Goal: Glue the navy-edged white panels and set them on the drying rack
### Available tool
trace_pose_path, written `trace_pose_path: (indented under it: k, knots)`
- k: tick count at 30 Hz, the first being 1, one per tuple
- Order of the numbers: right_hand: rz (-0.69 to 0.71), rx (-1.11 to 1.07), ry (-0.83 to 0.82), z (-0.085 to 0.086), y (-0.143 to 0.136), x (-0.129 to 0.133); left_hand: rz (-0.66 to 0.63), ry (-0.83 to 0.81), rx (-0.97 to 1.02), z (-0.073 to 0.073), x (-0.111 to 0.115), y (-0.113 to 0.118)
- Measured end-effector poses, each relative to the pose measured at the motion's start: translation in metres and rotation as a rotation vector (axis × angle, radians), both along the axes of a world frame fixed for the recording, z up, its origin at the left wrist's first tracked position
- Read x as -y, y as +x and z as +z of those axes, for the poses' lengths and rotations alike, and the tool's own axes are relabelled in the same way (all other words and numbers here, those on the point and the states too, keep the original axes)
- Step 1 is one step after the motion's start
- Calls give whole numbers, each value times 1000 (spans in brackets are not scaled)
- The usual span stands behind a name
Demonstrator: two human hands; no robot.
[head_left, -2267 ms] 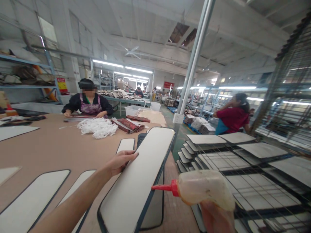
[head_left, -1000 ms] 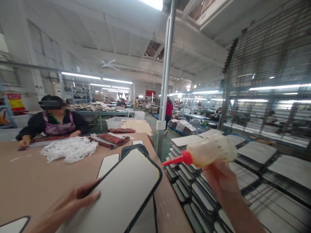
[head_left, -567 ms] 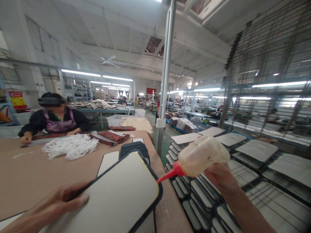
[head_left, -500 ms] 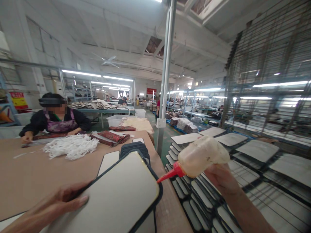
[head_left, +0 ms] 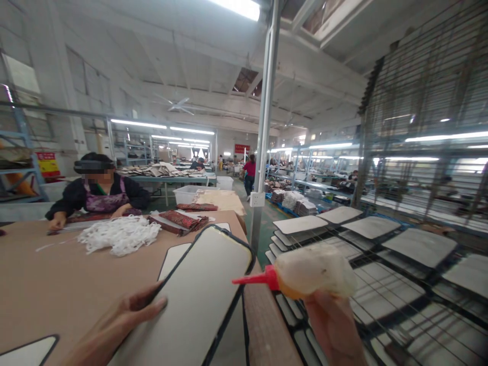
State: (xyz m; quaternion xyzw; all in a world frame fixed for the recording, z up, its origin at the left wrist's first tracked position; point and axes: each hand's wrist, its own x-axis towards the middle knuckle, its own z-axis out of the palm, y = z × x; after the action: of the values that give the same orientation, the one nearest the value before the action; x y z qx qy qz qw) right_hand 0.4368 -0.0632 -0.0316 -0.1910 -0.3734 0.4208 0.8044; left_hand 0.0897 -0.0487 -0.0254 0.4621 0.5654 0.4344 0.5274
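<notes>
My left hand (head_left: 143, 307) grips the left edge of a pale, round-cornered panel (head_left: 194, 295) with a dark border, thumb on top and fingers beneath. The panel is tilted above the brown table. A yellowish line of glue runs along its far edge and corners. In my right hand (head_left: 331, 315) is a translucent glue bottle (head_left: 314, 272) with a red nozzle, lying nearly level. Its tip is over the panel's right edge; whether it touches I cannot tell. Another pale panel (head_left: 173, 259) lies on the table behind.
Across the brown table (head_left: 38, 274), a co-worker (head_left: 102, 188) sits by a heap of white cord (head_left: 122, 234) and patterned red fabric (head_left: 183, 221). A metal post (head_left: 263, 127) stands ahead. Wire racks (head_left: 404, 284) bearing similar panels fill the right side.
The bottle has swung lower, its nozzle moving left and nearer along the panel's right edge. The panel is turned slightly, and the camera view has shifted a little.
</notes>
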Motion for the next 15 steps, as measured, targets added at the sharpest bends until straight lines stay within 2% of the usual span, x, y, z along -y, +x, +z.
trace_pose_path:
  k: [5,10,13,15]
  knots:
    - [-121,42,-10,-14,-14,-25,33,78,39,-4,-4,35]
    - [-178,15,-73,-16,-5,-49,-59,95,185,-13,-14,37]
    - [-166,28,-98,-22,-6,-45,-136,43,255,-14,-21,36]
    - [-129,61,-121,-36,-13,-32,-137,-9,296,-13,-28,38]
